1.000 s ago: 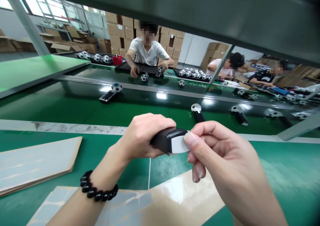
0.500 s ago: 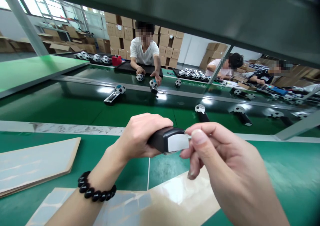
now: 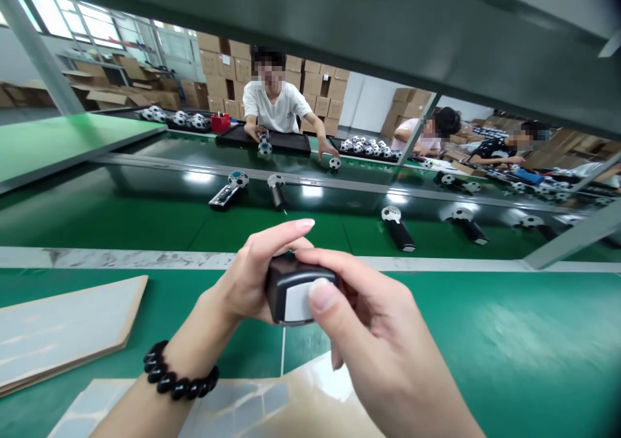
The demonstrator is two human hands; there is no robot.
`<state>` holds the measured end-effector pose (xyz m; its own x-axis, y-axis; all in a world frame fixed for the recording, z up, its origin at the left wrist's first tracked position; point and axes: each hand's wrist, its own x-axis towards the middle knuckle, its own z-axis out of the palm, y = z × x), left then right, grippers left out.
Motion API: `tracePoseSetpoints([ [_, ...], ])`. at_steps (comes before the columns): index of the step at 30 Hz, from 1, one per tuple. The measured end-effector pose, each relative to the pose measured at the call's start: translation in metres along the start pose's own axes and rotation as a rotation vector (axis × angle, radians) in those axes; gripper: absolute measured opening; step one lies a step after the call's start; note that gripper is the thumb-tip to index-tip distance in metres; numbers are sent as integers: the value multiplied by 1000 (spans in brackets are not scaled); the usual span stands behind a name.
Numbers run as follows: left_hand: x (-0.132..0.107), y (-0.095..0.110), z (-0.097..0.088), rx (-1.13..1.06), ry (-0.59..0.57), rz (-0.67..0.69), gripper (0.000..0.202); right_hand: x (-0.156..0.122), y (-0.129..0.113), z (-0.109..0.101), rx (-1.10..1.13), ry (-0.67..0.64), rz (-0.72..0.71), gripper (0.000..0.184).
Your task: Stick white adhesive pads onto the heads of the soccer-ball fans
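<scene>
My left hand [image 3: 252, 273], with a black bead bracelet on its wrist, is wrapped round a black handle-shaped device [image 3: 291, 289] held above the green bench. A grey-white sticker [image 3: 297, 301] sits on the device's near end. My right hand [image 3: 373, 334] grips the same end, its thumb pressed flat on the sticker and its fingers over the top. Most of the device is hidden inside the two hands.
Sheets of sticker backing paper [image 3: 63, 325] lie on the bench at left and under my forearms [image 3: 252, 405]. Beyond the bench edge a green conveyor [image 3: 145, 211] carries black handles topped with football-patterned heads [image 3: 398, 228]. Three people sit at the far side beside trays of football heads [image 3: 371, 145].
The device has turned its end toward me and come closer. My right thumb moved from the sticker's edge onto its face. Items on the conveyor shifted; the person opposite moved their arms.
</scene>
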<state>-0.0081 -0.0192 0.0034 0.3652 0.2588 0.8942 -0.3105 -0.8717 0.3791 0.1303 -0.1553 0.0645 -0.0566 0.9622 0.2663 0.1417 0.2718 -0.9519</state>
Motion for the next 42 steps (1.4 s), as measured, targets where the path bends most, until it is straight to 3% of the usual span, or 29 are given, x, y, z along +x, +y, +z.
tracePoseSetpoints([
  [3, -1, -4, -1, 57, -72, 149, 80, 0, 3, -6, 7, -26, 0, 32],
  [6, -5, -6, -1, 125, -115, 103, 83, 1, 5, -5, -86, -21, 20, 31],
  [9, -11, -7, 0, 242, -173, 12, 80, 7, 13, -4, -408, 22, -13, 28],
  [11, -13, -11, 2, 378, -267, -125, 73, 16, 27, -9, -579, 71, -4, 30],
  [15, -7, -38, 1, 672, -461, -590, 64, 49, 75, -35, -681, 225, 46, 32],
  [17, -1, -63, -5, 780, -451, -789, 62, 63, 101, -50, -721, 258, 80, 40],
  [20, 4, -109, -17, 883, -377, -995, 57, 69, 127, -63, -793, 199, 148, 41],
  [24, 6, -159, -22, 931, -358, -1172, 53, 41, 132, -66, -848, 56, 185, 23],
  [27, 7, -178, -11, 924, -353, -1210, 48, -2, 126, -53, -821, -30, 168, 23],
  [30, 5, -190, 1, 932, -319, -1197, 47, -52, 118, -28, -754, -105, 137, 30],
  [34, 0, -196, -3, 913, -300, -1149, 40, -99, 113, 11, -693, -166, 135, 26],
  [39, 4, -174, -30, 849, -283, -974, 46, -97, 121, 39, -737, -103, 177, 21],
  [42, 9, -152, -41, 830, -215, -957, 42, -85, 127, 44, -786, -93, 178, 18],
])
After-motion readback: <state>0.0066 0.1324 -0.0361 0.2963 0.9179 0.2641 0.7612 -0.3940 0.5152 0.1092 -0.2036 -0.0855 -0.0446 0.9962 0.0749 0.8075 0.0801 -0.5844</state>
